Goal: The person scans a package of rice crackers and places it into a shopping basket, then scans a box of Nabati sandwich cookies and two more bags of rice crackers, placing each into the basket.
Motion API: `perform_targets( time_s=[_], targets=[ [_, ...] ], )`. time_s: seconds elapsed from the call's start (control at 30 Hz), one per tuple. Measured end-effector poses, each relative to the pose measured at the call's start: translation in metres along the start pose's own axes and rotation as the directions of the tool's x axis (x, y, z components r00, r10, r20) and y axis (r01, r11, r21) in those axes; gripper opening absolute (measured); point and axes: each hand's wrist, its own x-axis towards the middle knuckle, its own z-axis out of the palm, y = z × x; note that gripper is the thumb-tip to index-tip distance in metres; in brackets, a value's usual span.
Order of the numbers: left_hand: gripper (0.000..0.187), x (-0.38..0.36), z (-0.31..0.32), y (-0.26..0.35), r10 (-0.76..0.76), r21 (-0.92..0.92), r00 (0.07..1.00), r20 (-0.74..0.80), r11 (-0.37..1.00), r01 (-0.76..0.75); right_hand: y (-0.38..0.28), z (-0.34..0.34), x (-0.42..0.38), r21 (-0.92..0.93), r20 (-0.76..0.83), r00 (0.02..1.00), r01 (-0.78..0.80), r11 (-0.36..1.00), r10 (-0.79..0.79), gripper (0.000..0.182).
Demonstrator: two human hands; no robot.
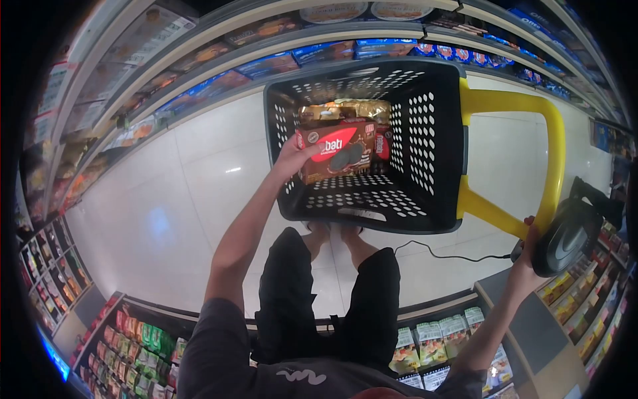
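Inside the black basket (450, 146), my left hand (299, 151) grips the left end of a brown and red biscuit box (345, 156), thumb on its printed face. Behind that box lie golden packets (362, 110) and another red item (383, 145), partly covered. The basket has a long yellow handle (553, 139). At the handle's lower right part, my right hand (530, 256) is wrapped round it, beside a black rounded device (570, 233) that hides some of the fingers. A thin black cable (458, 258) runs from the device.
Shelves with blue biscuit packs (325, 52) curve along the top. Low shelves with green packets (156, 339) and white pouches (430, 340) stand at the bottom. More shelving lines both sides. Pale floor tiles (199, 173) lie around the basket and my feet.
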Motion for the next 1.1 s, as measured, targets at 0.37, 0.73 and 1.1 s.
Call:
perform_targets(
  time_s=[0.37, 0.73, 1.1],
  targets=[
    [0.037, -0.057, 0.004, 0.044, -0.081, -0.382, 0.996, -0.034, 0.922, 0.062, -0.008, -0.004, 0.002, 0.055, 0.014, 0.998, -0.068, 0.996, 0.068, 0.020],
    [0.045, -0.075, 0.022, 0.078, -0.082, -0.484, 0.996, -0.023, 0.873, 0.060, 0.003, -0.005, 0.001, 0.032, -0.031, 0.999, 0.020, 0.999, -0.019, 0.025],
    [0.044, -0.088, 0.029, 0.106, 0.016, -0.442, 1.000, 0.011, 0.897, -0.010, -0.002, -0.006, 0.004, 0.030, 0.005, 0.997, 0.070, 0.997, -0.071, 0.020]
  ],
)
